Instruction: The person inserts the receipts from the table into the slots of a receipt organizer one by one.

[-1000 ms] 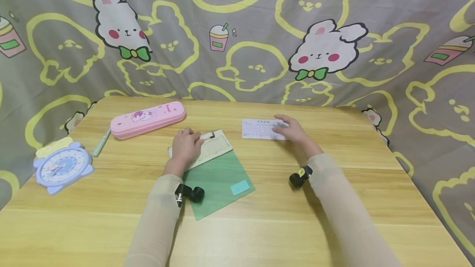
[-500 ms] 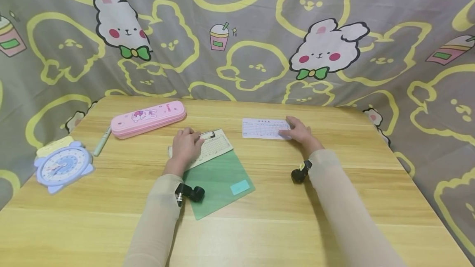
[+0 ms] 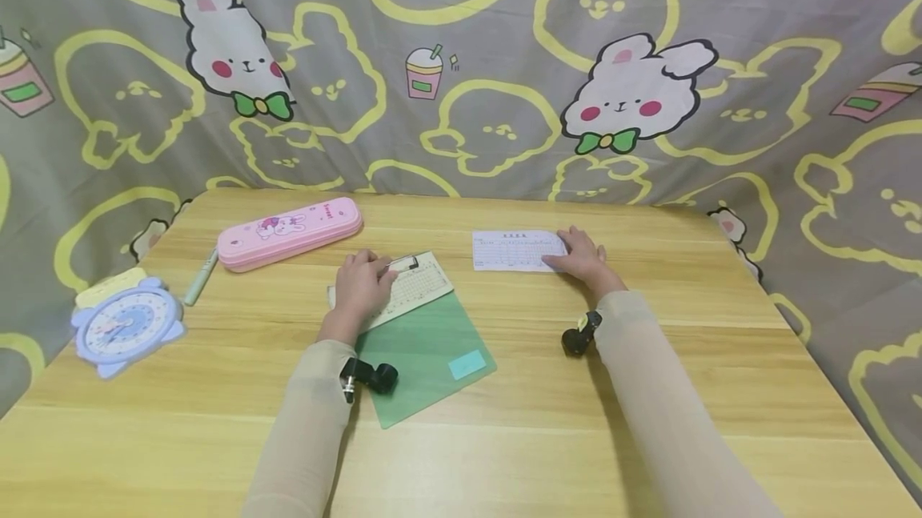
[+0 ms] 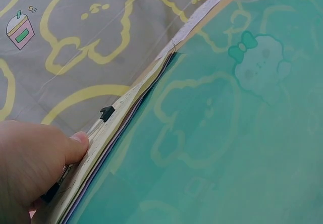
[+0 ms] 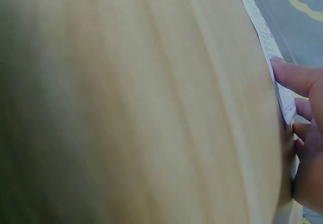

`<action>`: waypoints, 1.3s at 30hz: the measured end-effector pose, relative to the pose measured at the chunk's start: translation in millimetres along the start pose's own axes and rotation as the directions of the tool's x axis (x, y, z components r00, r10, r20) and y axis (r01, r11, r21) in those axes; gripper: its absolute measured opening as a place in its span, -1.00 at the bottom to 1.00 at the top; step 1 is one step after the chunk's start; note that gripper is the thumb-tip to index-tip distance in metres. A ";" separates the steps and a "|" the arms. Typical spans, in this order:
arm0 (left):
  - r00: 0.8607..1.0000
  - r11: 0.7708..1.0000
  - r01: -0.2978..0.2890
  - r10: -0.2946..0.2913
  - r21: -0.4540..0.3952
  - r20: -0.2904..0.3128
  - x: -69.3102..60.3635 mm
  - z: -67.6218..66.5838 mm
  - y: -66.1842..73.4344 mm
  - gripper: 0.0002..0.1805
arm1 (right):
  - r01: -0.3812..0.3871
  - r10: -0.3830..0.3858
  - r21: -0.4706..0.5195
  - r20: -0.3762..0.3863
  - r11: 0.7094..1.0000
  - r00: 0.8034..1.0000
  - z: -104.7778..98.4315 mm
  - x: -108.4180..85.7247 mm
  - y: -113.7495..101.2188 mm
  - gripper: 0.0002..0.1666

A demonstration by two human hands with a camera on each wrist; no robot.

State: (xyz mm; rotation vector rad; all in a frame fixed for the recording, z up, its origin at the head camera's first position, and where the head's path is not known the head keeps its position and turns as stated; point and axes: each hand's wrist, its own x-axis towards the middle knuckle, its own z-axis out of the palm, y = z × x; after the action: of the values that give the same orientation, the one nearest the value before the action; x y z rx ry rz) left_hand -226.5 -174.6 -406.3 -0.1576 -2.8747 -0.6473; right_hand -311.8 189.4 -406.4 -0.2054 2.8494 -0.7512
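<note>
My left hand (image 3: 358, 287) holds the wire clip (image 3: 403, 263) at the top of a translucent green clipboard (image 3: 425, 366), with its thumb on the wire in the left wrist view. Several cream printed slips (image 3: 412, 287) lie under that clip; darker layers show at their edge. Off to the right, a white printed form (image 3: 507, 252) lies by itself on the table. At its right end my right hand (image 3: 582, 256) pinches the paper, thumb on top and the other fingers curled at the edge. In the right wrist view the form (image 5: 260, 30) bends slightly near those fingers.
A pink pencil case (image 3: 291, 234) lies at the back left, with a pale green pen (image 3: 201, 278) beside it. Further left is a blue toy clock (image 3: 128, 328) with a yellow piece (image 3: 108, 287) behind it. A patterned curtain (image 3: 497, 142) hangs along the table's back edge.
My right hand has moved right across the form to its right end, uncovering more print, and its fingers have drawn in on the edge. My left hand stays at the clip.
</note>
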 end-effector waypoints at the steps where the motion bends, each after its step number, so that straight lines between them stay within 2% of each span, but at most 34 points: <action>1: 1.000 1.000 0.001 -0.001 0.001 0.000 -0.1 -0.3 0.0 -0.61 | 0.005 -0.005 0.008 -0.009 1.000 1.000 0.0 0.0 0.1 -0.12; 12: 1.000 1.000 0.000 0.000 -0.007 0.007 1.1 0.6 1.3 -0.60 | 0.005 0.003 0.063 -0.124 0.998 0.992 1.0 -5.3 -1.4 -0.29; 18: 1.000 1.000 0.010 -0.010 -0.018 0.005 0.5 0.8 -0.3 -0.59 | 0.002 0.004 0.030 -0.196 1.000 0.981 -0.3 -12.7 -6.8 -0.29; 22: 1.000 1.000 0.010 -0.009 -0.028 0.006 -0.7 1.5 -1.6 -0.58 | -0.005 0.006 0.005 -0.214 1.000 0.977 -0.9 -15.1 -8.5 -0.30; 25: 1.000 0.999 0.013 -0.013 -0.035 0.005 -1.3 1.7 -1.6 -0.58 | 0.011 0.002 0.064 -0.203 0.998 0.979 -0.4 -15.4 -7.9 -0.29; 29: 1.000 0.999 0.015 -0.015 -0.043 0.004 -1.2 1.6 -1.0 -0.58 | 0.036 0.004 0.203 -0.194 0.979 0.981 1.5 -15.2 -4.9 -0.27; 32: 1.000 0.999 0.014 -0.014 -0.045 0.002 -0.9 1.9 -1.0 -0.58 | 0.047 0.009 0.264 -0.206 0.963 0.978 1.4 -16.2 -3.2 -0.35; 37: 1.000 0.999 0.019 -0.019 -0.050 0.000 -0.3 1.8 -0.5 -0.58 | 0.051 0.019 0.293 -0.233 0.955 0.972 -1.8 -18.6 -2.2 -0.57; 39: 1.000 0.999 0.020 -0.020 -0.051 0.003 0.0 1.7 -0.4 -0.58 | 0.049 0.022 0.296 -0.232 0.954 0.972 -3.1 -19.3 -1.9 -0.60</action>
State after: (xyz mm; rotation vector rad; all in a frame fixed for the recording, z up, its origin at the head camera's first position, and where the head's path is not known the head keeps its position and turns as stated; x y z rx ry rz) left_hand -226.8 -174.2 -408.0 -0.1369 -2.8669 -0.7248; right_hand -293.6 192.7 -400.0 -0.0969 2.8951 -1.2755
